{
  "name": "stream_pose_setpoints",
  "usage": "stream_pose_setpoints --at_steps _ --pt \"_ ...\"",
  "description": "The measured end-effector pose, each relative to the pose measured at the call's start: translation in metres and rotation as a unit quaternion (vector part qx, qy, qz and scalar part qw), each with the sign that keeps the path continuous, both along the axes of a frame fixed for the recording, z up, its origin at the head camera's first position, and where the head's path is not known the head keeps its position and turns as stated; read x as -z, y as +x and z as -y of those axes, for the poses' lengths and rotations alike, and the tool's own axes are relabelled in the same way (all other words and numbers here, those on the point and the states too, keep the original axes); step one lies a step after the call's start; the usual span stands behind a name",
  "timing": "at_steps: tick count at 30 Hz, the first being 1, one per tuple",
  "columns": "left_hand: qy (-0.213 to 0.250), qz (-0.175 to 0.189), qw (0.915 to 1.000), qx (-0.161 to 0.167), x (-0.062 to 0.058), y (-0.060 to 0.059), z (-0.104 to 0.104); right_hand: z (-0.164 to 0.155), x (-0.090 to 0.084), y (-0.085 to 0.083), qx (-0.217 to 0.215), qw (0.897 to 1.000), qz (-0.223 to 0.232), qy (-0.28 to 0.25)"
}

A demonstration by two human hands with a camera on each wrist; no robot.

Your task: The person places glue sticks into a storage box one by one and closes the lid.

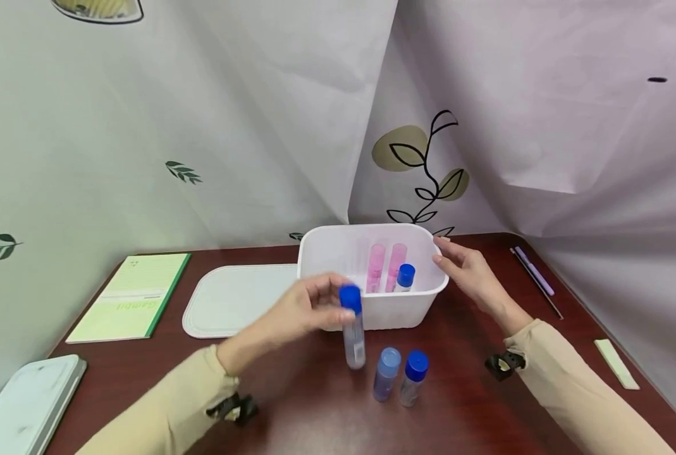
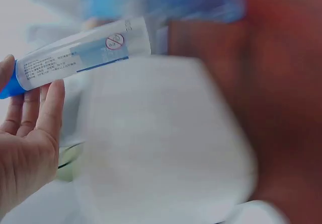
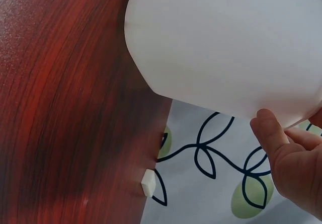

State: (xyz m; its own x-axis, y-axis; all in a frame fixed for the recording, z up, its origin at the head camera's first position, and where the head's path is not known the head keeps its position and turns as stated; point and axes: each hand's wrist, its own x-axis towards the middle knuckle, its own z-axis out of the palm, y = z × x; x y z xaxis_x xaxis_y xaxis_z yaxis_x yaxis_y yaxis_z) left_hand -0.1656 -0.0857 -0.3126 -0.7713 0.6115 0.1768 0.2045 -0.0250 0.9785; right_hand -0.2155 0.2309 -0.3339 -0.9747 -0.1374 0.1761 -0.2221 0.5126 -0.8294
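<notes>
My left hand [image 1: 315, 306] grips a clear tube-shaped bottle [image 1: 354, 338] by its blue cap, upright in front of a white plastic bin [image 1: 383, 313]. In the left wrist view, printed text and a round red warning mark show on the bottle [image 2: 95, 53]. My right hand [image 1: 471, 275] holds the bin's right rim between thumb and fingers. Inside the bin stand two pink tubes [image 1: 375, 265] and a blue-capped bottle [image 1: 406, 276]; their lower ends are hidden. Two more small bottles, one light-blue-capped [image 1: 386, 373] and one dark-blue-capped [image 1: 414, 378], stand on the table before it.
A white lid [image 1: 238, 300] lies left of the bin, with a green-edged notebook [image 1: 129, 297] beyond it. At the front left is a pale case [image 1: 27, 404]. A purple pen [image 1: 534, 270], a thin dark rod [image 1: 537, 284] and a pale strip [image 1: 616, 363] lie right.
</notes>
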Motion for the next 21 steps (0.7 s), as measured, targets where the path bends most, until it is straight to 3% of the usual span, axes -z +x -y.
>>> stream_pose_setpoints --at_steps 4,6,8,10,14,18,21 --pt "0.034 -0.012 0.9986 -0.038 -0.042 -0.022 0.003 -0.001 -0.001 0.0 0.001 1.0 0.0 0.002" --pt "0.044 -0.018 0.9977 -0.048 -0.054 -0.033 0.002 0.0 -0.001 0.0 0.002 1.0 0.001 0.004" --pt "0.04 -0.021 0.9973 -0.057 -0.059 -0.045 -0.003 -0.001 0.0 0.0 0.003 1.0 0.001 0.006" --pt "0.025 -0.022 0.9973 -0.066 -0.055 -0.056 -0.01 -0.001 0.0 0.0 0.004 1.0 0.0 0.004" --pt "-0.024 -0.013 0.9964 -0.081 -0.031 -0.071 -0.029 -0.001 0.001 0.0 0.003 1.0 -0.005 0.003" --pt "-0.072 0.002 0.9943 -0.078 -0.008 -0.077 -0.044 0.0 0.001 0.0 -0.001 1.0 -0.004 0.004" --pt "-0.106 0.004 0.992 -0.068 0.001 -0.079 -0.052 0.0 0.0 0.0 0.0 1.0 -0.005 0.001"
